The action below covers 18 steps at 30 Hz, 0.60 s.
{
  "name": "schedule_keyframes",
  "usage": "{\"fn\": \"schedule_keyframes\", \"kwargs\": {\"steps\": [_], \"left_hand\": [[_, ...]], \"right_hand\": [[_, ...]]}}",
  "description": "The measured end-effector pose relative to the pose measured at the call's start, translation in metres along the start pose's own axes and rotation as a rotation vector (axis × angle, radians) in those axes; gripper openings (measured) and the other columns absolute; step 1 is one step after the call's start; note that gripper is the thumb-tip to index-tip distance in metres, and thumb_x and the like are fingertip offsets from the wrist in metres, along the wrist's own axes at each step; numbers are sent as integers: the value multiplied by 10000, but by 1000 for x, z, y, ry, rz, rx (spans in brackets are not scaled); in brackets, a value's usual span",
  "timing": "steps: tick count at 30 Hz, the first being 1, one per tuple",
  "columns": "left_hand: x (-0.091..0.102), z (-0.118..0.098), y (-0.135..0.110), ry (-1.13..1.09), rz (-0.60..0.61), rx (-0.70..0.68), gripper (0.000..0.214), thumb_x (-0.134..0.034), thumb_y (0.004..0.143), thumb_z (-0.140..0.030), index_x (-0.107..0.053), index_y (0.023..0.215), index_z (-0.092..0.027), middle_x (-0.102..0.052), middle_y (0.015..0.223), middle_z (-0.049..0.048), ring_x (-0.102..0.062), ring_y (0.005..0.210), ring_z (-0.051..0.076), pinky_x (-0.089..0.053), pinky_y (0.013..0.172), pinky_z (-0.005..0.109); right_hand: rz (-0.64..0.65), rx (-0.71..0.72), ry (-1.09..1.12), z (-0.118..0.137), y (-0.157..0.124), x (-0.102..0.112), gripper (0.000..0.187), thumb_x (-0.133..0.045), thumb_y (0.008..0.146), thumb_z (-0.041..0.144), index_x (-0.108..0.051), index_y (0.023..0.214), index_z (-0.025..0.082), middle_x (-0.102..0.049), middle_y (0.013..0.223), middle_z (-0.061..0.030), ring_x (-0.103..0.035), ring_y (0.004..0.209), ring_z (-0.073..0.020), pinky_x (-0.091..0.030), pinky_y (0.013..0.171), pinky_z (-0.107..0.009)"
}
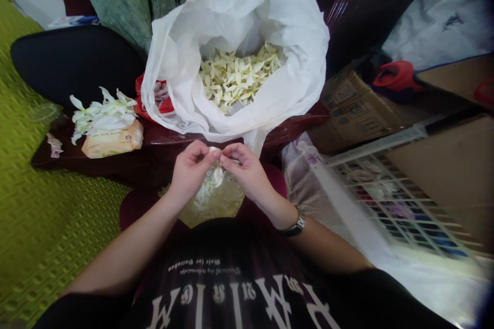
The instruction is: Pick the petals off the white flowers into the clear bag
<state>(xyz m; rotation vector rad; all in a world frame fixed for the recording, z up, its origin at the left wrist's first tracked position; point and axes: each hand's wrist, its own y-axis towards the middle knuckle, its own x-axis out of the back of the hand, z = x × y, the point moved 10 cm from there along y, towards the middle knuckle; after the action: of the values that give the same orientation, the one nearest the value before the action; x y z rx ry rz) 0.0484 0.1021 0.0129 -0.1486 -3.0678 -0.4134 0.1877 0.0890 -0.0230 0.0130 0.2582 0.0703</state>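
Observation:
My left hand (192, 168) and my right hand (245, 168) meet in front of my chest, thumbs and fingertips pinched together on a small white flower (218, 176). Its pale petals hang just below my fingertips; the rest is hidden by them. Beyond my hands, a large white plastic bag (309, 77) stands wide open, with many creamy white flowers (240, 76) inside. Below my hands, between my knees, more pale pieces lie in what looks like a clear bag or container (216, 203).
On the dark red bench (170, 136), left of the bag, sit a tissue pack (113, 140) and a bunch of white flowers (104, 110). A red bag (143, 97) is beside them. Cardboard boxes (357, 108) and a white rack (405, 216) stand at right.

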Motion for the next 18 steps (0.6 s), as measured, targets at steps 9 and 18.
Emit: {"fn": "schedule_keyframes", "kwargs": {"steps": [9,18], "left_hand": [[-1,0,-1,68,-3,37,435,-807,801,-402,-469,635,-185,-448,669,-42,-398,619,107,-328,590,254],[-13,-13,6,294,505,-36,428,-845,763,-396,-511,614,-175,-508,672,-31,-465,653,119,-370,630,260]], "right_hand": [[27,-173,227,-19,0,-9,367,-883,679,495,-681,821,223,-659,769,25,-562,695,-121,-489,680,-272],[319,-234,-71,1,2,0,334,-861,722,459,-655,758,198,-649,715,21,-535,653,-118,-413,650,-276]]}}
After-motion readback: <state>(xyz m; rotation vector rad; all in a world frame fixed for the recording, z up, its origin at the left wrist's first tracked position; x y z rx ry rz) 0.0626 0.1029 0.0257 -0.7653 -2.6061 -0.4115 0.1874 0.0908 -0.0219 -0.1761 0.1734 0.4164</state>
